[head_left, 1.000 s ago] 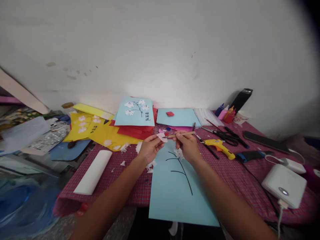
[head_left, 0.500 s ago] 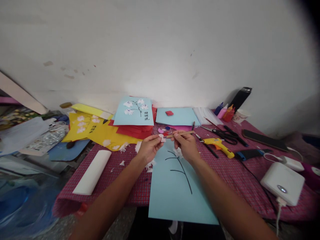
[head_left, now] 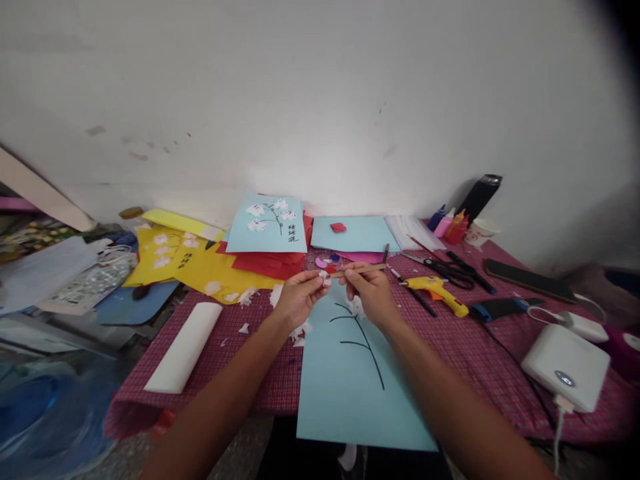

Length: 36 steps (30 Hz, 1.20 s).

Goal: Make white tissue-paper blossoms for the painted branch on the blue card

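Observation:
My left hand pinches a small white paper petal between thumb and fingers. My right hand grips a thin wooden stick, whose left end meets the petal. Both hands hover over the top of a light blue sheet with a black drawn branch. A white paper flower lies on the branch, partly hidden under my right hand.
A yellow glue gun, black scissors and paint bottles lie to the right on the red checked cloth. A white power bank sits far right, a white roll left, coloured paper sheets behind.
The petal has shrunk between my left fingers as the stick's end presses closer to it. Both hands have edged slightly nearer each other; the view shifted a little.

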### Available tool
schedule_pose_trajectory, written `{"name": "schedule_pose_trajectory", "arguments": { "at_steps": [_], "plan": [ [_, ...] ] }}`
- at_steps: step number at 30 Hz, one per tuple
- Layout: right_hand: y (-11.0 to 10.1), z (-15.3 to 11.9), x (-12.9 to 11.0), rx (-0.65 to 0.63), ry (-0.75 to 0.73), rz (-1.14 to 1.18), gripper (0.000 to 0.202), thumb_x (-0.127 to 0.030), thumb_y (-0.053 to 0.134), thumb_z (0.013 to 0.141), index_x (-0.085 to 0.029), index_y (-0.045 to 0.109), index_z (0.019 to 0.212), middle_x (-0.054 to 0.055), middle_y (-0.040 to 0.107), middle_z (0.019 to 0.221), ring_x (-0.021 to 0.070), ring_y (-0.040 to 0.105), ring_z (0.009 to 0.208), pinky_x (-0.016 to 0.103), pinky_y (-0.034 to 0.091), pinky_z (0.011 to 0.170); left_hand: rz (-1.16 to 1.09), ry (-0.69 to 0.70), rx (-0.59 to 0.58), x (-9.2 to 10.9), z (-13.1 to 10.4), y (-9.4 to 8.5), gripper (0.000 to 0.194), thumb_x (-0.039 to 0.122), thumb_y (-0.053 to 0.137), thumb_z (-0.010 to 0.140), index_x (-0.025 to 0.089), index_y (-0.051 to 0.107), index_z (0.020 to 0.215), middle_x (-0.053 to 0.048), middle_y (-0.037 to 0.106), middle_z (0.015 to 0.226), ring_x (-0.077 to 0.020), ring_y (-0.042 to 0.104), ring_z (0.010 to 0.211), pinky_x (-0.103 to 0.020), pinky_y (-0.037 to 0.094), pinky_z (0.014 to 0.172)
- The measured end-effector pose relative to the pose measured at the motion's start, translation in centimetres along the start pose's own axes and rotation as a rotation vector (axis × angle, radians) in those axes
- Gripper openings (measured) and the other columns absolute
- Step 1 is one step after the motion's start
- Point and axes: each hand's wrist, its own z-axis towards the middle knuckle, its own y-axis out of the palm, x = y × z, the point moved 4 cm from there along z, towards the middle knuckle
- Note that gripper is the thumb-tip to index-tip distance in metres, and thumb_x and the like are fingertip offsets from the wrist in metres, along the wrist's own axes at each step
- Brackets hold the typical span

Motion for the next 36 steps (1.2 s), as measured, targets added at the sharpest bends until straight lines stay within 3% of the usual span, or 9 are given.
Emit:
{"name": "schedule_pose_trajectory", "arguments": {
  "at_steps": [4,7,12,16,24,28,31,36],
  "plan": [
    [0.1,0.0,-0.3,-0.027,-0.002,-0.009,0.020,-0.023,0.063,0.075,-0.018,0.062,0.095,0.000,0.064,0.072,0.0084,0.049,0.045,0.023,0.037,0.043,0.005,0.007,-0.042,0.3,-0.2,0.3,0.023,0.017,0.078,0.068,0.011,0.069,0.087,-0.006,0.070,0.077,-0.0112,0.066,0.070,-0.020,0.054,0.066],
    [0.0,0.1,-0.1,-0.017,0.041,-0.037,0.019,-0.029,0.062,0.078,-0.017,0.064,0.093,-0.002,0.060,0.066,0.0090,0.049,0.046,0.022,0.036,0.043,0.053,-0.017,-0.117,0.3,-0.5,0.6,0.024,0.019,0.078,0.070,0.010,0.069,0.089,-0.006,0.070,0.077,-0.0113,0.066,0.070,-0.019,0.054,0.064],
    [0.4,-0.1,0.8,-0.176,0.224,-0.002,0.027,-0.041,0.063,0.081,-0.016,0.067,0.088,-0.005,0.048,0.050,0.0077,0.038,0.042,0.020,0.027,0.038,0.122,-0.038,-0.227,0.1,-0.9,1.0,0.021,0.019,0.077,0.070,0.010,0.069,0.088,-0.006,0.070,0.076,-0.0116,0.065,0.068,-0.021,0.054,0.062],
    [0.5,-0.4,1.2,-0.260,0.350,0.091,0.026,-0.036,0.070,0.075,-0.015,0.067,0.090,-0.005,0.051,0.054,0.0065,0.038,0.042,0.018,0.026,0.037,0.153,-0.048,-0.268,-0.1,-1.0,1.2,0.022,0.022,0.077,0.071,0.010,0.068,0.087,-0.007,0.070,0.075,-0.0121,0.064,0.068,-0.022,0.053,0.062],
    [0.4,-0.2,0.8,-0.261,0.290,0.166,0.013,-0.022,0.072,0.069,-0.015,0.062,0.074,-0.003,0.057,0.056,0.0062,0.041,0.041,0.019,0.031,0.038,0.178,-0.037,-0.264,0.1,-1.0,1.1,0.024,0.023,0.078,0.070,0.010,0.069,0.087,-0.007,0.069,0.074,-0.0133,0.065,0.068,-0.024,0.052,0.062],
    [0.1,0.0,0.6,-0.212,0.272,0.149,0.015,-0.020,0.071,0.069,-0.016,0.065,0.082,-0.002,0.062,0.064,0.0078,0.049,0.047,0.020,0.035,0.044,0.194,-0.039,-0.280,0.1,-1.1,1.2,0.021,0.021,0.077,0.071,0.010,0.068,0.086,-0.006,0.069,0.075,-0.0129,0.064,0.068,-0.024,0.053,0.062],
    [0.2,-0.2,0.7,-0.255,0.321,0.084,0.021,-0.022,0.069,0.071,-0.016,0.068,0.091,0.000,0.065,0.069,0.0100,0.053,0.052,0.022,0.036,0.048,0.201,-0.037,-0.282,0.1,-1.1,1.3,0.022,0.021,0.077,0.070,0.011,0.068,0.087,-0.005,0.068,0.076,-0.0123,0.064,0.068,-0.024,0.053,0.061],
    [0.3,-0.3,0.6,-0.298,0.306,-0.008,0.014,-0.023,0.067,0.074,-0.016,0.068,0.085,0.000,0.064,0.065,0.0097,0.051,0.053,0.022,0.034,0.050,0.213,-0.022,-0.293,0.1,-1.0,1.2,0.024,0.020,0.076,0.071,0.013,0.064,0.090,-0.003,0.067,0.079,-0.0121,0.064,0.067,-0.023,0.053,0.058]
  ]
}}
